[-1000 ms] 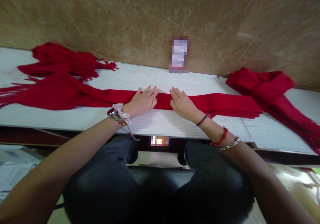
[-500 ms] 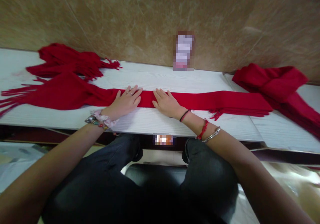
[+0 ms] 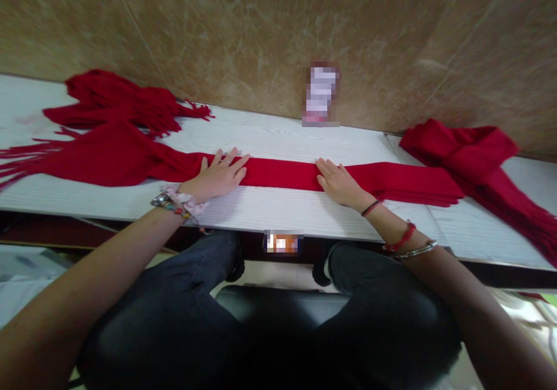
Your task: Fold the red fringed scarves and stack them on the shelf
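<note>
A long red scarf lies stretched across the white table, folded into a narrow band along its middle. Its left part spreads wider and ends in loose fringe, while the right end is stacked in several layers. My left hand rests flat on the band, fingers spread, left of the middle. Farther right, my right hand presses on the same band with its fingers outstretched. Neither hand grips the cloth.
Behind the left part lies a crumpled red fringed scarf. Another red scarf, loosely folded, is at the right. A blurred-out phone-like object leans on the brown marbled wall. The white table ends just before my knees.
My right hand has slid to the right along the scarf, away from my left hand. My left hand stays in place. The view has shifted slightly.
</note>
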Demonstrator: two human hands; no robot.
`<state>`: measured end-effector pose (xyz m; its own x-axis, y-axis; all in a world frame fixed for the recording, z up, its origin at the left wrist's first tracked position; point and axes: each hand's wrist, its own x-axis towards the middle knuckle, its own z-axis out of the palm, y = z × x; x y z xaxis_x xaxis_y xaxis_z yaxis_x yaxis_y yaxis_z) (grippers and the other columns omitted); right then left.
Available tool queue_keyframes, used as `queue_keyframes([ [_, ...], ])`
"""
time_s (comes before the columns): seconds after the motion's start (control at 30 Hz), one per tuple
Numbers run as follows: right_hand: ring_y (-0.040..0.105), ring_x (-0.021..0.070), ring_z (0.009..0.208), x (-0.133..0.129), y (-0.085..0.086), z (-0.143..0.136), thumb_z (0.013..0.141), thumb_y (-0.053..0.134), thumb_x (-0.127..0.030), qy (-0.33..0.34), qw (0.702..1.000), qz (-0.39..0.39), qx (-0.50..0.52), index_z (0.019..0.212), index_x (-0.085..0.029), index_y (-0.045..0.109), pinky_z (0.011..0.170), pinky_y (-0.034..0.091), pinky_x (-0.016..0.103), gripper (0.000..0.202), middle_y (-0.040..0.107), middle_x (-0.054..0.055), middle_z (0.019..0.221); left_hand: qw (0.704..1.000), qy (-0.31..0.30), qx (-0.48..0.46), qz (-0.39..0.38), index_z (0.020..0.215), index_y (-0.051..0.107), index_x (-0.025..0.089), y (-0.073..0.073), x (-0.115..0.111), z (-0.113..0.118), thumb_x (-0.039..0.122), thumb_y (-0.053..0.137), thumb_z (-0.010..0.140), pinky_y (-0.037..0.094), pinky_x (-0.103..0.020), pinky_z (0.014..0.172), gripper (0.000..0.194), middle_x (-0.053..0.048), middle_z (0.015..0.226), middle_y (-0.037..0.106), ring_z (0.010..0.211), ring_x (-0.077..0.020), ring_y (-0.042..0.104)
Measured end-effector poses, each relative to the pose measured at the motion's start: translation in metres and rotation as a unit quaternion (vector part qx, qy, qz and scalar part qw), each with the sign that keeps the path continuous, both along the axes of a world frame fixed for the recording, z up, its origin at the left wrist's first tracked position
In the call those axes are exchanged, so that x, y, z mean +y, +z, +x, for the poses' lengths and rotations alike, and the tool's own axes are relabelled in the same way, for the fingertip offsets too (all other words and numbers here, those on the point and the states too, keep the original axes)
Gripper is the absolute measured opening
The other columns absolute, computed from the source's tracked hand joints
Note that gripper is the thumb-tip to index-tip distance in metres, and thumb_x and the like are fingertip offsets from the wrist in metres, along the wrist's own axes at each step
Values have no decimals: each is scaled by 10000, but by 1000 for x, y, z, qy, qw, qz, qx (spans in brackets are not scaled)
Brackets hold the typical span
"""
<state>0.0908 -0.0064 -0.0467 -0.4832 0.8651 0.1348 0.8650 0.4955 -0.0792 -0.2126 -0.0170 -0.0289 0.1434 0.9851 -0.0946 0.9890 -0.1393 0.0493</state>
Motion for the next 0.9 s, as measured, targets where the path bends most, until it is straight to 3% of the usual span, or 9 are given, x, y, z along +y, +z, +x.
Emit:
queue_keyframes([
  [0.1, 342, 337, 1335, -1, 0, 9, 914, 272, -254, -25, 1000, 8, -1, 1378, -18, 379, 1050, 309, 558, 531, 370, 216, 1444, 1000, 5, 10, 15, 1473, 220, 281, -3, 1, -1, 413, 161, 945, 204, -680, 1022, 548, -81, 1547, 183, 1386, -418, 151],
  [0.17, 333, 337, 1340, -1, 4, 0, 917, 283, -258, -37, 999, 12, 1, 1375, -20, 383, 1060, 297, 552, 526, 367, 217, 1447, 999, -11, 26, 36, 1472, 232, 258, -4, 2, -1, 405, 164, 948, 206, -658, 1036, 548, -89, 1544, 191, 1391, -401, 159],
  [0.33, 282, 299, 1372, -2, 19, -61, 924, 307, -247, 3, 1000, 9, 14, 1392, -25, 355, 1103, 245, 512, 520, 308, 198, 1483, 990, -85, 38, 105, 1454, 273, 155, -1, 0, 2, 326, 179, 951, 190, -559, 1095, 540, -111, 1540, 191, 1410, -312, 160],
  [0.47, 260, 269, 1383, -5, 24, -111, 930, 316, -249, 52, 998, 0, 24, 1401, -41, 344, 1117, 218, 490, 516, 284, 174, 1501, 995, -80, 30, 57, 1461, 247, 124, -1, 0, 4, 300, 197, 943, 214, -495, 1105, 549, -109, 1533, 216, 1410, -283, 175],
  [0.57, 258, 266, 1384, -5, 19, -130, 933, 321, -248, 65, 998, -13, 18, 1404, -42, 340, 1118, 210, 490, 515, 284, 172, 1501, 996, -75, 33, 40, 1464, 234, 109, -3, 1, 4, 290, 191, 943, 182, -467, 1122, 553, -104, 1531, 222, 1413, -260, 170],
  [0.7, 264, 266, 1381, -4, 13, -131, 937, 312, -244, 65, 997, -28, 6, 1407, -34, 334, 1119, 206, 492, 515, 291, 172, 1498, 996, -76, 31, 44, 1466, 229, 114, -5, 1, 3, 294, 186, 945, 172, -464, 1124, 553, -94, 1533, 219, 1412, -252, 171],
  [0.9, 236, 264, 1391, -4, 16, -105, 941, 282, -235, 60, 997, -38, -12, 1422, -32, 304, 1117, 206, 496, 523, 273, 155, 1509, 996, -81, 25, 37, 1475, 220, 197, -4, 1, 2, 319, 166, 955, 183, -494, 1111, 537, -70, 1545, 190, 1411, -288, 161],
])
